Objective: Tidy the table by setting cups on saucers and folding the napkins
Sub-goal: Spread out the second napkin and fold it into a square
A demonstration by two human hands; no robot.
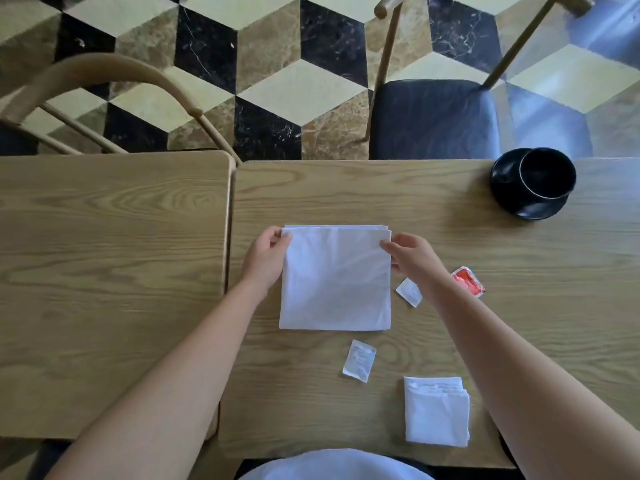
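A white napkin [335,282] lies folded into a square in the middle of the wooden table [450,244]. My left hand [265,258] pinches its far left corner, and my right hand [412,252] pinches its far right corner. A smaller folded white napkin [437,410] rests near the front edge on the right. At the far right a black cup [547,173] sits on a black saucer [519,204].
Two white sachets [359,361] [408,292] and a red sachet [468,281] lie near the napkin. A second wooden table [110,271] adjoins on the left. Two chairs [450,116] [104,74] stand beyond the far edge on a patterned floor.
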